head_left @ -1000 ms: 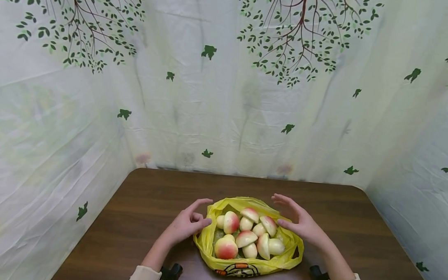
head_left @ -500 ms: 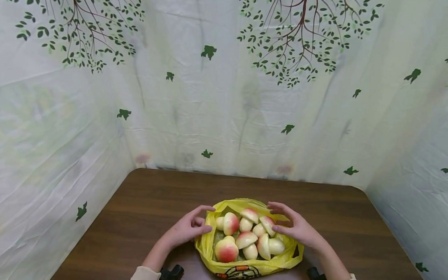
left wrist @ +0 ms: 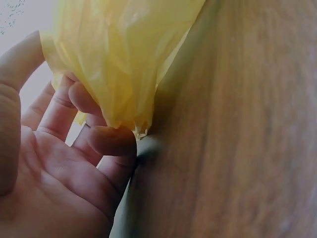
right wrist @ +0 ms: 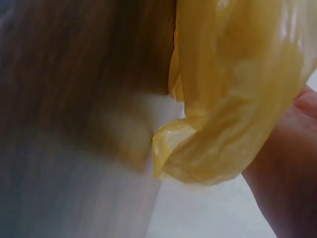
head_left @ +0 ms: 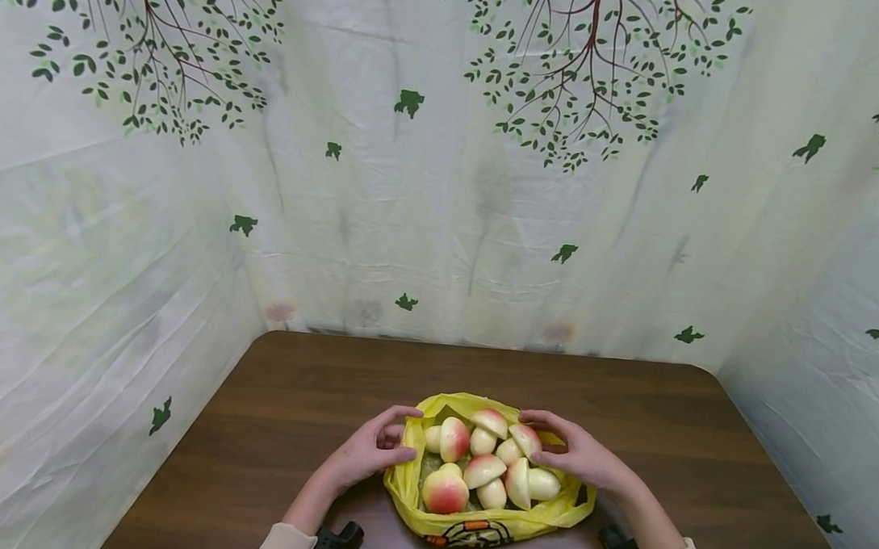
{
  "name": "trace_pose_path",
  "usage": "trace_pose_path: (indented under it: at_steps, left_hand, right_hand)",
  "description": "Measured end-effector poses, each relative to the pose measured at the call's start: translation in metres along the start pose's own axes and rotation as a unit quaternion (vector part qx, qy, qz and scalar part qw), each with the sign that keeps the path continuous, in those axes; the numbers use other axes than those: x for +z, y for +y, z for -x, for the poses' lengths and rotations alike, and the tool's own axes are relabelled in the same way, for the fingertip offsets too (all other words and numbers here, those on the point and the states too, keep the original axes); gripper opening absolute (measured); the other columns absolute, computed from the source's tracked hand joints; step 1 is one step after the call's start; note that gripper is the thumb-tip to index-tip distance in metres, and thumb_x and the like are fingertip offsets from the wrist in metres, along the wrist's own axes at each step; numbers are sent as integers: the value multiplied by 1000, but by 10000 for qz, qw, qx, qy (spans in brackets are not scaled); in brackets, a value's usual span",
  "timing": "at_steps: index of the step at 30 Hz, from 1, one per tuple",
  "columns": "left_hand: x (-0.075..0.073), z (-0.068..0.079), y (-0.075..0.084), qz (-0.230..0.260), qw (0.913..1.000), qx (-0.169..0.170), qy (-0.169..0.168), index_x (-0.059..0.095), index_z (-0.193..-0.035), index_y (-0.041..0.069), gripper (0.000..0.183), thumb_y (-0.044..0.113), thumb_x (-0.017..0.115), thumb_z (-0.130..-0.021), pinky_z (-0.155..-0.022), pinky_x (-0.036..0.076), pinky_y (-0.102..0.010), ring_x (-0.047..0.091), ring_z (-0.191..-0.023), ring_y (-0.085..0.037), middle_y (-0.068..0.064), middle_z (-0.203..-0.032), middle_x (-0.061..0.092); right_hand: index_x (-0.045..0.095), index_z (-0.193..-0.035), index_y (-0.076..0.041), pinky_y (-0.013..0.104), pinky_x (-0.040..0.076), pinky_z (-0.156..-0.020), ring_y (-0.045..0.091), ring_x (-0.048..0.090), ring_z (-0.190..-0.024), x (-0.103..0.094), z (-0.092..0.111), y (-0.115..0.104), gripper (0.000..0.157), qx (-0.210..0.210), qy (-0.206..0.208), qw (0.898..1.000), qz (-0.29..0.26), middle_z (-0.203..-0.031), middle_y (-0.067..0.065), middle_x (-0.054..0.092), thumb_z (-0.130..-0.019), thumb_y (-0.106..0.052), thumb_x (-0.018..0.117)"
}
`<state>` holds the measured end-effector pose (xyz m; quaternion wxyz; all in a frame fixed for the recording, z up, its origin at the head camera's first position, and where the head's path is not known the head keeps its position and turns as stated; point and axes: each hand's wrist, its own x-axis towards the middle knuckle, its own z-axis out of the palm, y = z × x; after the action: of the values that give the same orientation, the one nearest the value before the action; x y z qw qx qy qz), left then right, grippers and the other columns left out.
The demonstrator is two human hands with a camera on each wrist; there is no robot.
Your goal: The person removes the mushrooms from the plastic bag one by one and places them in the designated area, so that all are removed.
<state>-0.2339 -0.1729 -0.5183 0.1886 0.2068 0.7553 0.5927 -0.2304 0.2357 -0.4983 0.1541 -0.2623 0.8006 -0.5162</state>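
Note:
In the head view, a yellow plastic bag (head_left: 402, 499) lies on the table with its mouth facing up and its rim spread. Inside are several mushroom-shaped pieces (head_left: 484, 470) with cream stems and pink-red caps. My left hand (head_left: 364, 454) grips the bag's left rim, thumb reaching over the inner side; in the left wrist view its other fingers (left wrist: 101, 141) curl against the outside of the yellow film. Opposite it, my right hand (head_left: 586, 453) holds the right rim, with the thumb inside the mouth. In the right wrist view, the bag (right wrist: 233, 99) hides most of that hand.
The bag sits near the front of a brown wooden table (head_left: 320, 375) with rounded far corners. White cloth (head_left: 441, 226) printed with trees and leaves hangs behind and on both sides. A black wrist mount (head_left: 337, 541) shows at the left sleeve.
Both hands have come inward and down onto the bag's rim, the right one more clearly leftward. The far rim has sunk a little. The pieces inside have barely moved.

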Motion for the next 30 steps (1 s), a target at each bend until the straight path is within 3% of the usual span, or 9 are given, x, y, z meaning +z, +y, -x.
trace_pose_path:
  at_steps: [4,11,30]
  left_hand:
    - [0,0,-4,315,9995,43,28,44,-155,10,62,17,74,-101,-66,51,-22,60,-71,-6,-3,-105,75]
    - [2,-2,-14,595,9981,142,84,44,-155,11,64,14,76,-99,-76,57,-25,69,-86,-8,-2,-109,77]
    - [2,0,-14,646,9978,139,66,44,-153,10,63,14,76,-99,-79,59,-27,72,-92,-10,-5,-114,77]
  right_hand:
    - [47,-156,-1,19,51,-98,49,48,-143,1,0,1,59,13,-55,10000,65,-159,30,47,-105,-20,68]
    - [48,-155,-1,19,51,-98,52,45,-143,2,-2,2,56,76,-76,9999,50,-157,30,48,-106,-20,67]
    - [57,-147,-5,21,52,-95,47,53,-137,1,-2,3,52,112,130,9993,329,-148,25,58,-101,-22,74]
